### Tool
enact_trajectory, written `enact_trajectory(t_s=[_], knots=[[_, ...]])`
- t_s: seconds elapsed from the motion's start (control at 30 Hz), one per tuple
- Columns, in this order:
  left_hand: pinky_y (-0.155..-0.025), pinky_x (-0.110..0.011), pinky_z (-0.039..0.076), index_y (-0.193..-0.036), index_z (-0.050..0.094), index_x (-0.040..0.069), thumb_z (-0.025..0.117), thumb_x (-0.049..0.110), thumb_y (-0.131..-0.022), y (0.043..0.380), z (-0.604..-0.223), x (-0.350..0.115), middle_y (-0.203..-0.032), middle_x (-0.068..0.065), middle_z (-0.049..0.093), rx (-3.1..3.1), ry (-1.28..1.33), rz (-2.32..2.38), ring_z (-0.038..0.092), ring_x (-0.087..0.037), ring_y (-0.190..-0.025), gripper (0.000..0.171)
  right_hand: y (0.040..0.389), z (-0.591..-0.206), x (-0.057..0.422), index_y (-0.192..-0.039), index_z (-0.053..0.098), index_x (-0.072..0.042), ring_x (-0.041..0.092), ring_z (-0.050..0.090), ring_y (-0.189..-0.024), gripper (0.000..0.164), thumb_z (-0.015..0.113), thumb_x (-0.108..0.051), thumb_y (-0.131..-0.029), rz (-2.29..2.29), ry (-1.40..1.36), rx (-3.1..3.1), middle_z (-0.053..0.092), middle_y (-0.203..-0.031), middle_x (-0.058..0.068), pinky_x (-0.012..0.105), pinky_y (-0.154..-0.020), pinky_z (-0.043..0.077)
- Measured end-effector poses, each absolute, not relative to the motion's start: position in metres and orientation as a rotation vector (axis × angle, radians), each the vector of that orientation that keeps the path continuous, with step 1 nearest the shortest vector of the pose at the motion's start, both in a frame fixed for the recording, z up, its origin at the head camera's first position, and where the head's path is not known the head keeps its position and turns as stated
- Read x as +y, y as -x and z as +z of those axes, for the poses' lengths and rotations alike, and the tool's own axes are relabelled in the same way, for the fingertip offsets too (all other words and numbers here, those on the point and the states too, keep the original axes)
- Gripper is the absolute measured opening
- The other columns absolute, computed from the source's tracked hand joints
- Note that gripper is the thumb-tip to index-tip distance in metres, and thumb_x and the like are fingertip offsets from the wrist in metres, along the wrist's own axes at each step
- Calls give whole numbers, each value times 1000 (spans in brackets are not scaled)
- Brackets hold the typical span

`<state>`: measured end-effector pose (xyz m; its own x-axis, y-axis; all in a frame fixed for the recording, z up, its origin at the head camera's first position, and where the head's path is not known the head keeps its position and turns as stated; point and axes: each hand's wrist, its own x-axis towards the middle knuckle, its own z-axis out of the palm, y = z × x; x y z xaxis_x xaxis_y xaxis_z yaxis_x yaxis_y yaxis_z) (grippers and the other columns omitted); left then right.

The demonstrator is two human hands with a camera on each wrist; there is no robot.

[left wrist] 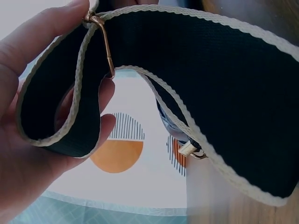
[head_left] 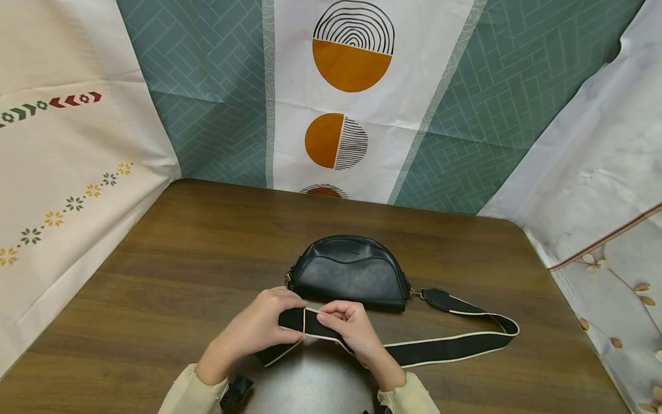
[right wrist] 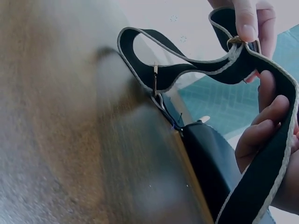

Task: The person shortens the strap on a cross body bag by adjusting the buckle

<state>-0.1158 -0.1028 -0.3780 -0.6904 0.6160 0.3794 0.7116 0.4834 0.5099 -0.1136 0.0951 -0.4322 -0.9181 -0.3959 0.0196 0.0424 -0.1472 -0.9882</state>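
Note:
A black bag strap with cream edging point(head_left: 445, 349) runs from the right end of a black half-moon handbag point(head_left: 349, 273) and loops back to both hands. My left hand point(head_left: 261, 322) pinches the strap at a thin gold slider buckle point(left wrist: 106, 44), with a fold of webbing inside the palm. Just right of the buckle, my right hand point(head_left: 354, 330) grips the same strap between thumb and fingers. In the right wrist view, a second gold metal piece point(right wrist: 155, 80) sits on the strap's loop near the bag.
The handbag rests on a brown wooden table point(head_left: 155, 299), just beyond the hands. Gold clasps point(head_left: 415, 293) join strap and bag. A patterned teal and white cloth point(head_left: 217, 86) hangs behind the table, with pale cloths point(head_left: 62, 172) at the sides.

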Motion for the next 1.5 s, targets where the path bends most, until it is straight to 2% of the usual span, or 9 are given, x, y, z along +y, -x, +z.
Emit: enact_trajectory(t_s=[0.1, 0.2, 0.5, 0.9, 1.1, 1.3, 1.5], knots=[[-73, -31, 46, -91, 67, -2, 80, 17, -62, 115, -378, -101, -88, -6, 63, -2590, 1151, -993, 57, -18, -82, 37, 113, -432, 94, -91, 52, 23, 3, 55, -56, 28, 58, -3, -84, -2145, 379, 1848, 63, -70, -5, 14, -41, 38], [-73, -30, 46, -91, 66, -2, 80, 17, -62, 115, -378, -100, -88, -5, 63, -2595, 1145, -994, 57, -18, -82, 37, 113, -431, 93, -91, 52, 23, 2, 53, -54, 27, 58, -3, -84, -2151, 389, 1864, 63, -69, -6, 14, -39, 36], [-72, -34, 45, -89, 69, 5, 81, 28, -60, 114, -376, -97, -86, 0, 65, -2664, 1081, -823, 58, -13, -80, 39, 113, -431, 90, -89, 52, 24, 2, 52, -52, 24, 56, 1, -84, -2180, 452, 1848, 63, -69, -5, 15, -38, 35], [-73, -32, 46, -91, 69, 7, 81, 26, -60, 114, -375, -94, -89, 2, 65, -2637, 1155, -820, 58, -12, -82, 38, 110, -426, 83, -88, 54, 21, 1, 51, -54, 24, 58, -2, -84, -2133, 362, 1915, 61, -68, -9, 16, -38, 34], [-73, -31, 46, -91, 69, 5, 80, 27, -62, 115, -380, -96, -89, 1, 65, -2624, 1154, -854, 58, -12, -82, 38, 111, -426, 89, -92, 54, 21, 3, 49, -51, 28, 56, -7, -87, -2113, 315, 1866, 61, -69, -5, 16, -40, 35], [-72, -31, 46, -90, 69, 4, 81, 24, -60, 116, -379, -99, -87, -1, 64, -2617, 1130, -900, 58, -14, -81, 38, 112, -425, 98, -93, 55, 19, 2, 48, -50, 29, 55, -10, -88, -2060, 303, 1908, 61, -69, -6, 16, -40, 36], [-74, -33, 46, -91, 69, 2, 81, 24, -60, 115, -377, -99, -88, -3, 64, -2633, 1122, -882, 58, -16, -82, 40, 112, -427, 102, -92, 55, 21, 3, 54, -62, 27, 54, -6, -87, -2079, 404, 1914, 63, -74, -7, 17, -52, 43]])
